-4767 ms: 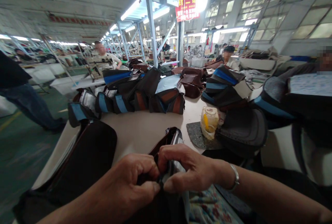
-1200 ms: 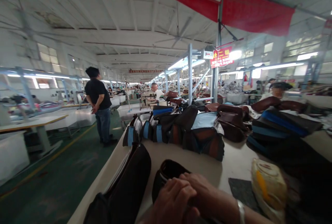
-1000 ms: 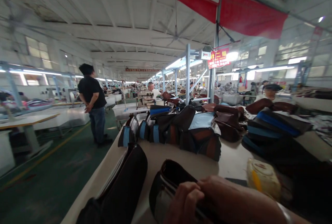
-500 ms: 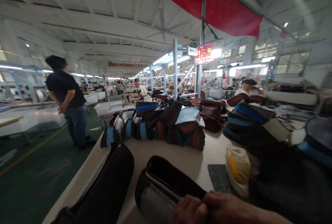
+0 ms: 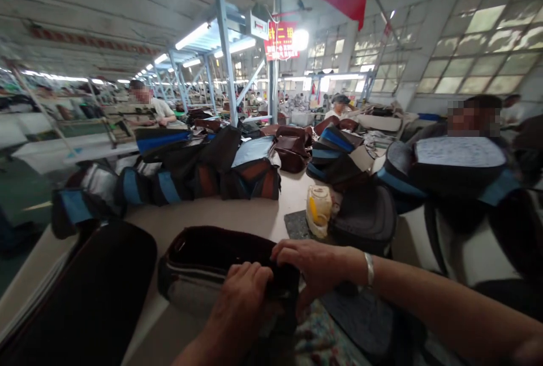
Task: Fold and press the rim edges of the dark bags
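A dark bag body [image 5: 190,292] with its top open lies across the table in front of me, its lining side pale along the near wall. My left hand [image 5: 246,295] has its fingers curled over the near rim, closed on the bag edge. My right hand [image 5: 311,264], with a silvery bracelet on the wrist, grips the right end of the same rim, fingers over the edge and thumb lower down outside. The bag's right lower part is hidden behind my hands. Left of it lies a larger dark bag piece [image 5: 97,281].
A cut plastic jug [image 5: 324,224] with a yellow item stands by a dark slab [image 5: 294,222]. Black, blue and brown bags [image 5: 250,179] line the table's back. More bags [image 5: 365,213] are piled at right, where a person [image 5: 428,128] sits. Patterned cloth [image 5: 322,332] shows below my right hand.
My view has swung right and down, so both hands show more fully. The hands, close together on the rim before, are now a little apart. The person standing at left has mostly left view.
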{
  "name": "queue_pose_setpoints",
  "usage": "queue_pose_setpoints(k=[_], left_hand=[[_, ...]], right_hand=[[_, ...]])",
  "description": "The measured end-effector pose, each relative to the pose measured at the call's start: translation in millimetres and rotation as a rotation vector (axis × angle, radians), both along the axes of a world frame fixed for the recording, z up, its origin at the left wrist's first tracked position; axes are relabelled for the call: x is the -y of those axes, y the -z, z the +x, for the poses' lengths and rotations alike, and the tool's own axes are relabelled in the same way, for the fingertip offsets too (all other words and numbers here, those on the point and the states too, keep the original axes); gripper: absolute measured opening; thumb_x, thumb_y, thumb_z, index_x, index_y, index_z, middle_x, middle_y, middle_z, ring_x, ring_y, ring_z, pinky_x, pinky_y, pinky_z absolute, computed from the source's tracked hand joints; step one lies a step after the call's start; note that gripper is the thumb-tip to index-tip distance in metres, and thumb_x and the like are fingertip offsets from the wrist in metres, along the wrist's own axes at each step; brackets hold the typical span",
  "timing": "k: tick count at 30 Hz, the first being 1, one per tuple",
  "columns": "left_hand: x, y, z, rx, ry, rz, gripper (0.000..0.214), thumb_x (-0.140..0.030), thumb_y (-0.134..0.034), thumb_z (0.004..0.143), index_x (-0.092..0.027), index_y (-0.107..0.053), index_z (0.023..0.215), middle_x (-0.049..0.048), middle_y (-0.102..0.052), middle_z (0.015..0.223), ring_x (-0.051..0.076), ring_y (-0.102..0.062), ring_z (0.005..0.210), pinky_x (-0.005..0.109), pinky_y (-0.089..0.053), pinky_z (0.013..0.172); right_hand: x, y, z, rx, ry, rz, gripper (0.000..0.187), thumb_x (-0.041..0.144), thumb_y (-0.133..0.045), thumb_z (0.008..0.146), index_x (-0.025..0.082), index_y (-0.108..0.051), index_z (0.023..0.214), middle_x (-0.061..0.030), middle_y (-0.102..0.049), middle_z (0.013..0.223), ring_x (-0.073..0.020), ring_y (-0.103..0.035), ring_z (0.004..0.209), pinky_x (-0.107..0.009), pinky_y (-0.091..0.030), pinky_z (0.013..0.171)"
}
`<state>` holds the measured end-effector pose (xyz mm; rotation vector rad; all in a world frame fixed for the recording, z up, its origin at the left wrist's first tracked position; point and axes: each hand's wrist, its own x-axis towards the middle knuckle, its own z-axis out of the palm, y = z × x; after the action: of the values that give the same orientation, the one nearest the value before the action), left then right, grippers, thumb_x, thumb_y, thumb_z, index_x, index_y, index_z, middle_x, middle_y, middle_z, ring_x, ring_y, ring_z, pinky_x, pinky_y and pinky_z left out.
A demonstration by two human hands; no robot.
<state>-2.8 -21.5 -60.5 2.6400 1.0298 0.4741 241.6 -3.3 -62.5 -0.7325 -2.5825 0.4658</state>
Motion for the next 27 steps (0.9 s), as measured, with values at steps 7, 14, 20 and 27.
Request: queue_pose_setpoints(k=[7, 14, 20, 27], left_hand=[[-23, -53.1, -26, 0.018, 0.153, -0.224, 0.012, -0.014, -0.068, 0.092, -0.022, -0.069, 0.083, -0.0019, -0.06, 0.089, 0.017, -0.058, 0.085, 0.03, -0.038, 0.075], [-15, -104.6, -36, 0.109, 0.299, -0.726, 0.012, -0.031, -0.065, 0.093, -0.024, -0.07, 0.101, -0.0017, -0.061, 0.101, 0.017, -0.058, 0.092, 0.026, -0.043, 0.081], [-12, -96.5, -23, 0.119, 0.206, -0.805, 0.016, -0.034, -0.07, 0.085, -0.021, -0.077, 0.091, -0.0015, -0.065, 0.09, 0.018, -0.061, 0.087, 0.027, -0.041, 0.076], [-24, -95.8, -21, 0.127, 0.27, -0.823, 0.013, -0.031, -0.064, 0.088, -0.02, -0.071, 0.088, -0.0023, -0.062, 0.085, 0.017, -0.058, 0.082, 0.027, -0.04, 0.071]], right_hand=[[10, -25.8, -11, -0.293, -0.013, -0.237, 0.046, 0.058, -0.085, 0.073, 0.016, -0.07, 0.084, -0.0021, -0.065, 0.087, -0.0134, -0.061, 0.076, -0.024, -0.046, 0.068], [37, -54.9, -31, -0.579, 0.025, -0.68, 0.042, 0.047, -0.091, 0.069, 0.011, -0.071, 0.076, 0.0007, -0.061, 0.075, -0.009, -0.055, 0.067, -0.021, -0.043, 0.061], [37, -53.2, -32, -0.621, 0.022, -0.726, 0.036, 0.04, -0.09, 0.073, 0.011, -0.07, 0.077, 0.0004, -0.061, 0.076, -0.0088, -0.055, 0.068, -0.02, -0.041, 0.06], [30, -47.6, -31, -0.721, -0.021, -0.944, 0.033, 0.037, -0.085, 0.081, 0.011, -0.066, 0.079, -0.0005, -0.06, 0.077, -0.0089, -0.052, 0.069, -0.021, -0.041, 0.062]])
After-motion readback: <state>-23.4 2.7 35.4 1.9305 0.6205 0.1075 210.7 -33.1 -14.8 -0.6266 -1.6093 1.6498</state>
